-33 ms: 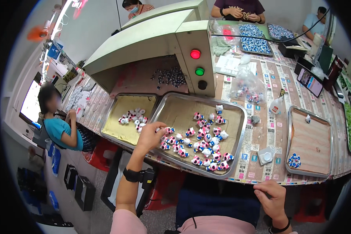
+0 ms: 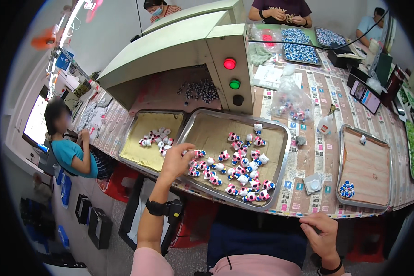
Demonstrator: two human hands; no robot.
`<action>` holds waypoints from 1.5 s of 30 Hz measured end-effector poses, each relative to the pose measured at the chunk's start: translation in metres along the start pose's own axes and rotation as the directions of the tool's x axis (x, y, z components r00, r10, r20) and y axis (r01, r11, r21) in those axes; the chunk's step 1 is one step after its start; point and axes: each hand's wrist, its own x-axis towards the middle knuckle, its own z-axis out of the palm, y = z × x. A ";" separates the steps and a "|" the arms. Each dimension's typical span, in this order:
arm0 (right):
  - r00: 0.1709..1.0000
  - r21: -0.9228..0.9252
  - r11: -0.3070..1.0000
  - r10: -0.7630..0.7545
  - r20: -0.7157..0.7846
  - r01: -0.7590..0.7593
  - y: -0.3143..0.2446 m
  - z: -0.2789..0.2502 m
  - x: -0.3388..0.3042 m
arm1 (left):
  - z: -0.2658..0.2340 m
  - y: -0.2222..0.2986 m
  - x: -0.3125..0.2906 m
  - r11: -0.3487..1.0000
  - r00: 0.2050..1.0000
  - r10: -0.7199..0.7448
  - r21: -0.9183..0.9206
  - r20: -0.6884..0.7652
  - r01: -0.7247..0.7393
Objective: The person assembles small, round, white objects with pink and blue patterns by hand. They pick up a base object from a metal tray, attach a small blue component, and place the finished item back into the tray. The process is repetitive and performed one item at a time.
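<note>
My left hand point(image 2: 175, 162) reaches over the left rim of a large metal tray point(image 2: 283, 152). Its thumb and fingers are closed at a small pink, white and blue figurine point(image 2: 199, 153), which seems pinched at the fingertips. Several similar figurines point(image 2: 238, 171) lie scattered in this lined tray, some with plain white heads. Just left of it, a smaller tray with a yellow liner point(image 2: 138, 131) holds a pile of white heads point(image 2: 157, 138). By the table's front edge, my right hand point(image 2: 321, 233) is loosely closed, the fingers curled and nothing visible in them.
Behind the trays stands a machine point(image 2: 230, 69) with dark pieces inside. A right-hand tray point(image 2: 365, 165) holds a few figurines. Between lie a small white square dish point(image 2: 313, 184), a bottle point(image 2: 326, 124) and a plastic bag point(image 2: 292, 103). A phone point(image 2: 365, 96) stands farther back. Other people sit around.
</note>
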 end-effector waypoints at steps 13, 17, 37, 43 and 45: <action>0.889 -0.306 0.927 0.057 -0.455 -0.216 0.058 -0.096 0.018 | 0.069 0.119 -0.136 -0.171 0.634 0.250 -0.611 0.732 0.773; 0.914 -0.372 0.896 0.081 -0.397 -0.241 0.075 -0.107 0.022 | 0.119 0.139 -0.154 -0.356 0.390 0.319 -0.272 0.864 0.894; 0.961 -0.383 0.881 0.262 -0.091 -0.277 0.089 -0.118 0.055 | 0.126 0.131 -0.164 -0.382 0.483 0.225 -0.380 0.846 0.843; 0.926 -0.243 0.898 0.326 -0.190 -0.367 0.087 -0.123 0.047 | 0.120 0.149 -0.156 -0.379 0.462 0.163 -0.377 0.872 0.845; 0.936 0.077 0.952 0.306 -0.172 -0.297 0.081 -0.118 0.044 | 0.122 0.152 -0.150 -0.313 0.477 0.182 -0.409 0.860 0.857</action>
